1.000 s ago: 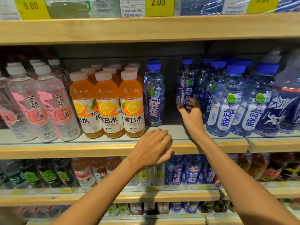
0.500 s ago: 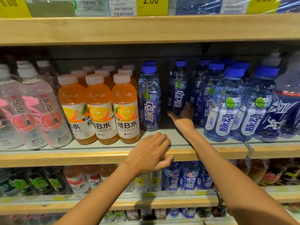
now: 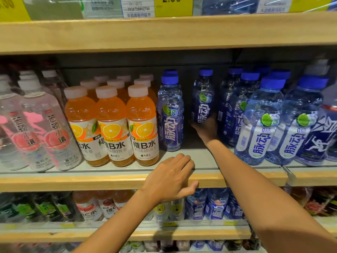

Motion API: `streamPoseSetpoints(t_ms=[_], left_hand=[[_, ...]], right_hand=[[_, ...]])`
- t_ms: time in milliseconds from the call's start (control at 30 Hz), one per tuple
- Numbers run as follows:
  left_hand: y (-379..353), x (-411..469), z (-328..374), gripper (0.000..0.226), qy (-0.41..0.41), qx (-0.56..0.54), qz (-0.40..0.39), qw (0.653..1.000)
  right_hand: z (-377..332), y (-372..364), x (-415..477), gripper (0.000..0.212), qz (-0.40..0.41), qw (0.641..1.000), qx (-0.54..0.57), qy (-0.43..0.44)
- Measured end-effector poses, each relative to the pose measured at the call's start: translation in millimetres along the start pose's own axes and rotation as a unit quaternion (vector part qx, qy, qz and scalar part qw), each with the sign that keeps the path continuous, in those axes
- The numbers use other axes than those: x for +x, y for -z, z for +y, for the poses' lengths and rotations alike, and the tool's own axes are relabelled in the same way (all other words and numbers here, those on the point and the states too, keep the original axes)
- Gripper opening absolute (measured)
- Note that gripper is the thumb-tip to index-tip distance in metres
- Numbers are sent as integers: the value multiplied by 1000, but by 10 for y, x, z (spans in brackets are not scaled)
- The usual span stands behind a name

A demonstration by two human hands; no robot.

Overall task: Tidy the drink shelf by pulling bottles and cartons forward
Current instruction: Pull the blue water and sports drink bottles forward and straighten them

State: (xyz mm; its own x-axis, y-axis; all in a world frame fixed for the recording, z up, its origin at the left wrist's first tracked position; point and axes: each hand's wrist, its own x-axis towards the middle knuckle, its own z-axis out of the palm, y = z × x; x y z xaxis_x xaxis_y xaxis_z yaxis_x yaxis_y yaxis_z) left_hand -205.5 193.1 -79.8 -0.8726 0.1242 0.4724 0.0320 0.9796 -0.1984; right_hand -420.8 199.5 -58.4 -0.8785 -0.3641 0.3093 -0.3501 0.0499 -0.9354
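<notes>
Right hand (image 3: pixel 206 129) is reached deep into the shelf (image 3: pixel 237 177) and wraps the lower body of a dark blue bottle (image 3: pixel 202 99). The bottle's base is hidden behind the hand, so whether it stands or is lifted cannot be told. Left hand (image 3: pixel 170 178) rests slack on the shelf's front lip, fingers laid on top, holding nothing. The bottle sits well back, in the gap between a matching front bottle (image 3: pixel 170 114) and the blue row (image 3: pixel 242 110) to its right. Judgement: it appears full and capped, so moderately heavy. The thin plastic with a glossy sleeve is likely to slip or dent if squeezed. A low grip on the body suits sliding it forward without tipping neighbours.
</notes>
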Motion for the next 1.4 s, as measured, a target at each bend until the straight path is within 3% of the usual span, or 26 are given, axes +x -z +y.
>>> streamPoseSetpoints(t_ms=[400,467,567,633,733,833,900,967,1033,1100,1267,1333,1400], left_hand=[[29,-10,41,46,4,14,-19,1000],[66,-10,52,51,31,-15,-34,999],[133,8,85,52,132,-112,-6,985],[214,59,106,37,222,-212,80,948],[447,248,115,22,337,-406,210,823],[727,489,166,22,365,-574,218,700],[870,624,227,37,368,-623,215,656],[952,694,305,40,356,-652,223,631],[987,712,345,24,346,-666,245,614],[1008,704,369,11,339,-651,263,626],[1026,690,360,12,340,-648,274,624],[1042,677,296,12,339,-673,259,604],[1049,655,211,31,324,-724,213,571]], right_hand=[[-111,132,-226,88,-4,997,-64,-38],[-145,218,-372,80,-27,999,-18,-41],[-181,435,-688,48,-30,1000,-4,9],[-266,601,-903,45,-39,999,-28,23],[-351,788,-1189,57,-86,996,-16,29],[-417,895,-1498,67,-123,992,-20,29],[-465,913,-1669,69,-141,989,-15,36],[-518,898,-1810,64,-156,987,-1,40],[-554,866,-1914,61,-158,986,8,41],[-570,833,-1985,65,-152,988,-5,39],[-595,806,-2083,66,-153,987,-18,48],[-567,852,-2049,67,-202,975,86,22],[-543,914,-1979,78,-269,931,239,-57]])
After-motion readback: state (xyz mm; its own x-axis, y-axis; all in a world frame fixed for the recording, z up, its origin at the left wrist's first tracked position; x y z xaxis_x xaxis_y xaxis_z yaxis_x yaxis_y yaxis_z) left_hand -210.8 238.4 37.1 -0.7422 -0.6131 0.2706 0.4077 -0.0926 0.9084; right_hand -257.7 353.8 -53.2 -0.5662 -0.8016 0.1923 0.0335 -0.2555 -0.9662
